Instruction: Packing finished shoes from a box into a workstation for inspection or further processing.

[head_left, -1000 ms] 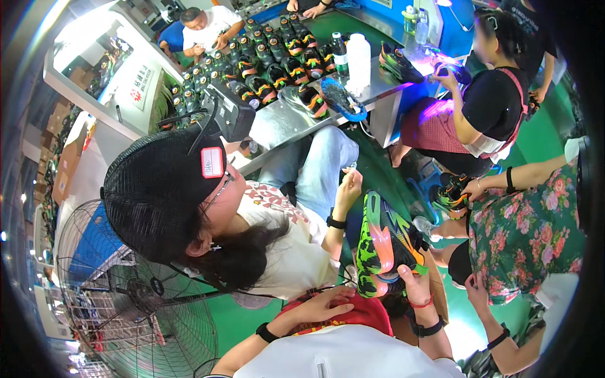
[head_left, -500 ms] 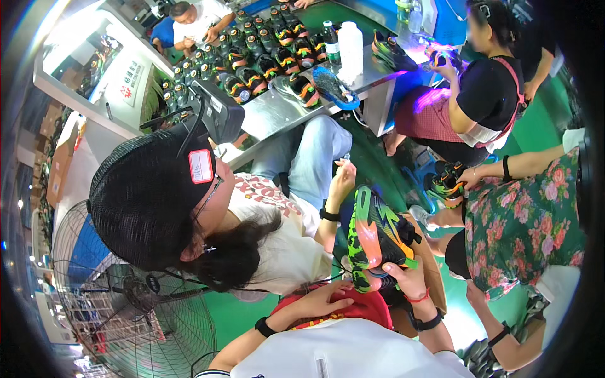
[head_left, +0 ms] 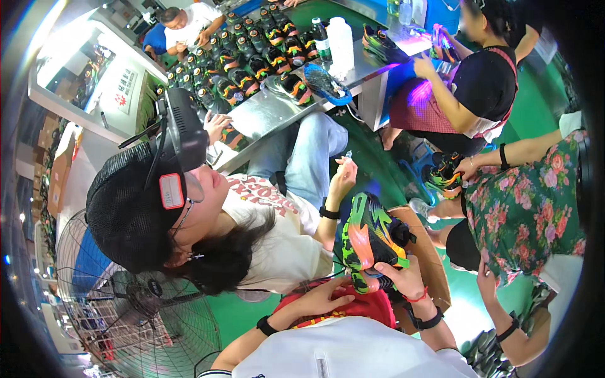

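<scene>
Fingers of the right hand point(head_left: 408, 277) are closed around the near end of a bright green, pink and black shoe point(head_left: 362, 236), thumb lying on top; the shoe hangs just ahead of them and slightly to the left. It should be light, I judge, with a springy, fairly stiff sole and a softer upper that could squash under a hard pinch; its shiny side may slip a little, so the firm heel or the sole's edges look the best hold. Fingers of the left hand point(head_left: 321, 299) are loosely spread, apart from the shoe, seemingly resting on red cloth point(head_left: 378, 309). Just beyond the right fingers stands a cardboard box point(head_left: 438, 277). Left of both hands sits a co-worker point(head_left: 252, 252) in a black cap point(head_left: 123, 208). Well ahead of the fingers, a metal desk point(head_left: 261, 120) carries rows of dark shoes point(head_left: 252, 63) and a white bottle point(head_left: 340, 47).
</scene>
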The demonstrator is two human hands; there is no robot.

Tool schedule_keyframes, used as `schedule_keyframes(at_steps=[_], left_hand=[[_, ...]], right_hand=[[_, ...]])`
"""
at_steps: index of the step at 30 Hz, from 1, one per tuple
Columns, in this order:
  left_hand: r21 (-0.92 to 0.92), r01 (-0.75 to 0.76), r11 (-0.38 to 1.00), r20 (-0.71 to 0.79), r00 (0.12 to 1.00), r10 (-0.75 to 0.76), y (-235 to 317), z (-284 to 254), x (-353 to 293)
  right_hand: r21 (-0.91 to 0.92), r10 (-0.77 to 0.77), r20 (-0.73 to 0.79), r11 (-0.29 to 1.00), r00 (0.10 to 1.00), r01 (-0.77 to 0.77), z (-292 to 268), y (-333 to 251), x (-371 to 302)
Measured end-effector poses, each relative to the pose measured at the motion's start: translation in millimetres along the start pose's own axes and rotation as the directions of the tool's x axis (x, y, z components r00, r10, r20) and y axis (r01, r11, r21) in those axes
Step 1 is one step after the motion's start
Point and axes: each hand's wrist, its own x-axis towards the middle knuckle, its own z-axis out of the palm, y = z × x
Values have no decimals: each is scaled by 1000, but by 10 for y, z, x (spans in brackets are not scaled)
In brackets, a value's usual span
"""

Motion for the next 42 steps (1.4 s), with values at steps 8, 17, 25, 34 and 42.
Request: schedule_keyframes(at_steps=[8,17,25,34,42], left_hand=[[59,-21,998,-28,999,22,-106,53,14],[64,-33,997,-38,999,35,-5,65,-27],[72,-17,997,-45,999,21,-18,94,-42],[120,31,992,-37,999,-27,34,87,-77],[141,38,989,-25,999,-35,86,64,-115]], right_hand=[[13,5,2,1000,1000,-5,6,15,-41],[3,-24,14,1000,1000,24,29,16,-53],[-6,-22,9,1000,1000,22,37,61,-94],[-14,-10,4,1000,1000,10,36,108,-130],[2,-59,-33,998,998,59,69,154,-152]])
